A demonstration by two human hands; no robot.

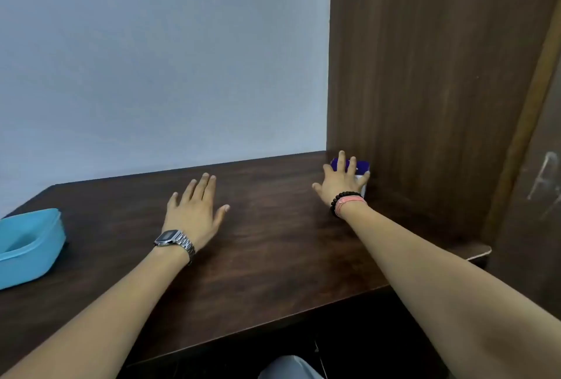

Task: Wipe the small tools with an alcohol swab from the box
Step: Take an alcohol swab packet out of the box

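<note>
A small blue and white box (pixel 363 166) stands at the far right corner of the dark wooden table (pixel 273 236), against the wooden panel. My right hand (pixel 341 179) reaches over the box with fingers spread, its fingertips lying on the box's top and side. Most of the box is hidden behind that hand. My left hand (pixel 195 210) hovers or rests flat over the middle of the table, fingers straight and spread, holding nothing. No small tools are visible.
A light blue plastic container (pixel 27 245) sits at the table's left edge. A tall dark wooden panel (pixel 425 75) rises on the right, and a pale wall stands behind the table. The table's front edge runs diagonally below my forearms.
</note>
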